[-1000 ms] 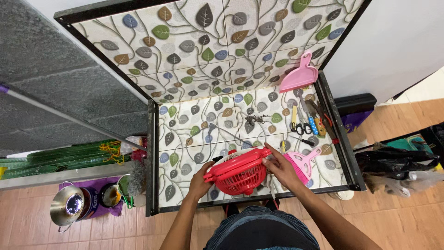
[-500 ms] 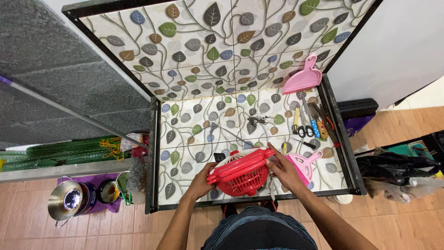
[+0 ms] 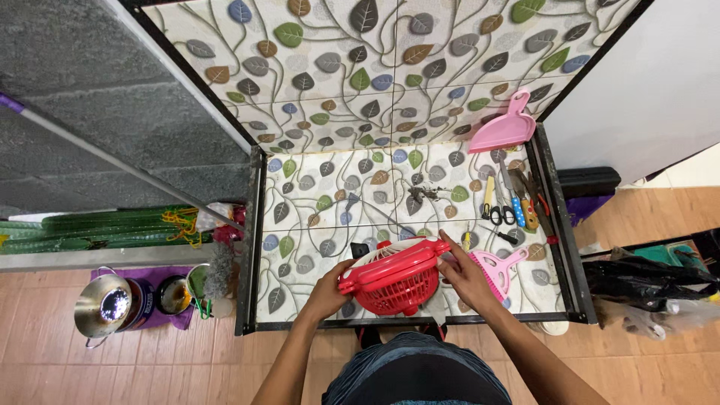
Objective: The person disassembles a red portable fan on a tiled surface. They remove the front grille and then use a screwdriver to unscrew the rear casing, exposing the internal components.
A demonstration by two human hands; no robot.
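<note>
A small red fan with a round grille stands tilted near the front edge of a leaf-patterned table. My left hand grips its left side and lower rim. My right hand holds the right side, fingers curled over the top of the grille. A white part shows behind the red grille at the top. A pink hand brush lies just right of my right hand.
A pink dustpan leans at the back right. Scissors, screwdrivers and other hand tools lie along the right side. Metal pots sit on the floor to the left, dark bags to the right.
The fan has shifted slightly and tilted between my hands; my right hand's fingers have moved up onto the top edge of the grille.
</note>
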